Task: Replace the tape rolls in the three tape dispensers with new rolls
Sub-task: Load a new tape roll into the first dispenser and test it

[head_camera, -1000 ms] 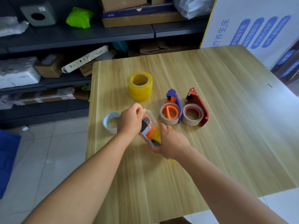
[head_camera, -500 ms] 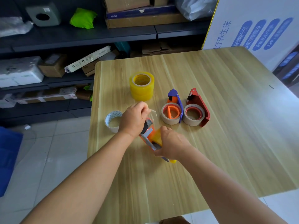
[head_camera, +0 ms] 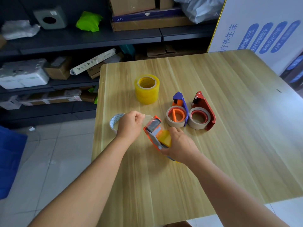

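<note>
Near the middle of the frame, the right hand grips an orange tape dispenser with a yellow tape roll in it. Just left of it, the left hand pinches the clear tape end that comes off the dispenser's front. A nearly used-up roll lies on the tabletop, partly behind the left hand. Above the hands stands a stack of yellow rolls. To the right lie a blue dispenser and a red dispenser, side by side, each with a brown roll. Dark shelves with boxes fill the upper left.
</note>
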`<state>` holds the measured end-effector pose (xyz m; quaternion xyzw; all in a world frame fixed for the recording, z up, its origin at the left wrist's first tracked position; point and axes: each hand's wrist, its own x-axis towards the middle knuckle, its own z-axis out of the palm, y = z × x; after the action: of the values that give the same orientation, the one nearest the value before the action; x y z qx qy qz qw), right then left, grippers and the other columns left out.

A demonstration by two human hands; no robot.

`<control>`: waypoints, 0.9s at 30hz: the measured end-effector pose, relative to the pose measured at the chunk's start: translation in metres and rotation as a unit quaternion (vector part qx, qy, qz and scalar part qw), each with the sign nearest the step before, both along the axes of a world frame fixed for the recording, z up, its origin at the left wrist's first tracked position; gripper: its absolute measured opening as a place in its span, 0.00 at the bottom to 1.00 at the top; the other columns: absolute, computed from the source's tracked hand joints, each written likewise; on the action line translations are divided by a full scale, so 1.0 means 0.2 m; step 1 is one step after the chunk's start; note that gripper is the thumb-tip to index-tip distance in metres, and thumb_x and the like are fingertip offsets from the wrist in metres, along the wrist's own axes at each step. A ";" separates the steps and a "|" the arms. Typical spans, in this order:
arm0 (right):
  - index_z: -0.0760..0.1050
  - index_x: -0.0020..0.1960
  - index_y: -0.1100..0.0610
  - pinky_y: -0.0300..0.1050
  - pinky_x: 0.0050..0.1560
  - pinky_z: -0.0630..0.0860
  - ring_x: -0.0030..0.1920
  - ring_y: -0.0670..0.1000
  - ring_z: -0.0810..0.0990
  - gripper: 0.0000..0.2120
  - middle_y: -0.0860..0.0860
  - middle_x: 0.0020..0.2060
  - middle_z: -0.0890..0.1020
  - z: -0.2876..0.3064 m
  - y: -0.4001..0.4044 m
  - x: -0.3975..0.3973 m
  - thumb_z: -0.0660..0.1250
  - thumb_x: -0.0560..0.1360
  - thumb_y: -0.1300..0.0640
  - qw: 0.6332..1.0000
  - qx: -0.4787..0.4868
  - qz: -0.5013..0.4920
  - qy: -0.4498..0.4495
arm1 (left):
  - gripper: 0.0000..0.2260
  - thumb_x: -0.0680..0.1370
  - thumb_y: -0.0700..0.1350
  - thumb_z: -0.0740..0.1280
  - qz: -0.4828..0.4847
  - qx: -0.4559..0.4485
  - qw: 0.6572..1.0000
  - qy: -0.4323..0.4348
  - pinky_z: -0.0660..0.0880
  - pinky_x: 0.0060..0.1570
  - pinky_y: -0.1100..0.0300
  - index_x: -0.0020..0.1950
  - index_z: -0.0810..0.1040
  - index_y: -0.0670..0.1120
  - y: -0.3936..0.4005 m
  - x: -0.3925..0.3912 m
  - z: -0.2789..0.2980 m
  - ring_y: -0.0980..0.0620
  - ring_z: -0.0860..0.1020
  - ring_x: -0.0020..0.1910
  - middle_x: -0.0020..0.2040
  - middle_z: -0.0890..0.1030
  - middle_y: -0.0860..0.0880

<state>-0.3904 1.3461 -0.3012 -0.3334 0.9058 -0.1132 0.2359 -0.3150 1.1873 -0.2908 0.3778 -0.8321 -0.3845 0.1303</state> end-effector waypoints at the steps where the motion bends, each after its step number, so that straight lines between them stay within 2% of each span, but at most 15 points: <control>1: 0.64 0.63 0.56 0.47 0.43 0.75 0.52 0.55 0.78 0.30 0.52 0.57 0.73 0.00 0.01 0.00 0.71 0.69 0.41 1.000 -0.002 -0.001 0.000 | 0.11 0.80 0.47 0.62 -0.009 0.012 1.000 -0.019 0.71 0.38 0.58 0.42 0.76 0.42 -0.01 0.00 -0.01 0.47 0.78 0.41 0.38 0.79 0.48; 3: 0.64 0.64 0.55 0.47 0.42 0.75 0.51 0.54 0.78 0.31 0.51 0.58 0.73 0.00 0.01 0.00 0.71 0.69 0.42 1.000 0.004 -0.002 0.001 | 0.12 0.81 0.48 0.61 -0.017 0.052 0.998 -0.020 0.78 0.43 0.52 0.40 0.74 0.44 -0.02 0.00 -0.02 0.44 0.81 0.42 0.39 0.82 0.46; 6: 0.63 0.65 0.55 0.47 0.40 0.74 0.51 0.55 0.79 0.33 0.52 0.58 0.74 0.01 0.00 0.00 0.72 0.68 0.42 1.000 0.020 -0.006 0.010 | 0.12 0.80 0.49 0.60 -0.021 0.079 0.997 0.003 0.80 0.45 0.42 0.38 0.72 0.47 -0.01 -0.02 -0.01 0.42 0.82 0.43 0.40 0.81 0.45; 9: 0.58 0.69 0.54 0.47 0.41 0.74 0.52 0.56 0.79 0.39 0.53 0.57 0.76 0.00 -0.03 0.00 0.73 0.66 0.42 0.999 0.017 -0.015 0.028 | 0.12 0.80 0.49 0.60 -0.040 0.058 0.997 0.002 0.80 0.45 0.43 0.36 0.70 0.50 0.02 -0.04 0.03 0.43 0.81 0.42 0.37 0.80 0.50; 11: 0.52 0.74 0.51 0.48 0.46 0.76 0.54 0.56 0.79 0.46 0.53 0.58 0.77 -0.01 -0.04 0.01 0.73 0.66 0.41 0.999 0.004 -0.019 0.042 | 0.12 0.81 0.49 0.60 -0.049 0.042 0.998 0.005 0.79 0.45 0.43 0.37 0.70 0.50 0.03 -0.05 0.04 0.43 0.81 0.41 0.38 0.81 0.49; 13: 0.50 0.75 0.51 0.49 0.52 0.75 0.56 0.56 0.78 0.47 0.53 0.60 0.76 -0.01 -0.05 0.02 0.72 0.66 0.39 0.998 -0.022 -0.029 0.060 | 0.12 0.81 0.49 0.60 -0.054 0.027 0.998 0.005 0.79 0.44 0.44 0.38 0.70 0.50 0.05 -0.05 0.04 0.44 0.81 0.40 0.39 0.81 0.47; 16: 0.52 0.74 0.50 0.49 0.55 0.75 0.57 0.56 0.78 0.46 0.52 0.62 0.76 0.00 -0.08 0.03 0.73 0.66 0.40 0.994 -0.083 -0.044 0.056 | 0.11 0.81 0.48 0.60 -0.062 0.018 0.998 0.012 0.79 0.44 0.45 0.39 0.71 0.49 0.07 -0.05 0.05 0.45 0.81 0.39 0.35 0.80 0.52; 18: 0.56 0.71 0.50 0.47 0.48 0.76 0.53 0.55 0.79 0.42 0.51 0.60 0.77 0.01 -0.10 0.04 0.74 0.66 0.42 0.992 -0.108 -0.052 0.034 | 0.11 0.81 0.48 0.60 -0.064 0.016 0.998 0.014 0.79 0.44 0.47 0.39 0.71 0.47 0.09 -0.04 0.06 0.46 0.81 0.39 0.33 0.78 0.56; 21: 0.59 0.67 0.50 0.44 0.40 0.74 0.47 0.54 0.80 0.35 0.50 0.56 0.78 0.03 -0.11 0.03 0.73 0.68 0.45 0.993 -0.105 -0.053 0.013 | 0.11 0.81 0.48 0.59 -0.063 -0.002 0.998 0.008 0.78 0.44 0.47 0.41 0.72 0.44 0.10 -0.03 0.07 0.44 0.80 0.40 0.34 0.77 0.53; 23: 0.61 0.66 0.49 0.43 0.39 0.71 0.46 0.53 0.79 0.33 0.50 0.55 0.78 0.04 -0.11 0.02 0.73 0.68 0.46 0.993 -0.103 -0.050 0.008 | 0.11 0.81 0.48 0.59 -0.068 -0.029 0.997 0.005 0.77 0.42 0.50 0.42 0.71 0.44 0.10 -0.03 0.10 0.45 0.79 0.40 0.36 0.79 0.49; 27: 0.61 0.65 0.48 0.44 0.38 0.72 0.46 0.52 0.79 0.31 0.48 0.52 0.79 0.04 -0.07 0.02 0.72 0.68 0.45 0.993 -0.106 -0.049 0.015 | 0.11 0.82 0.47 0.58 -0.072 -0.046 0.996 0.038 0.78 0.43 0.52 0.42 0.72 0.43 0.09 -0.07 0.21 0.50 0.82 0.39 0.37 0.82 0.51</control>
<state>-0.3865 1.3313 -0.2922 -0.3135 0.9073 -0.2149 0.1797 -0.3292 1.2058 -0.2479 0.2955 -0.8684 -0.3684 0.1511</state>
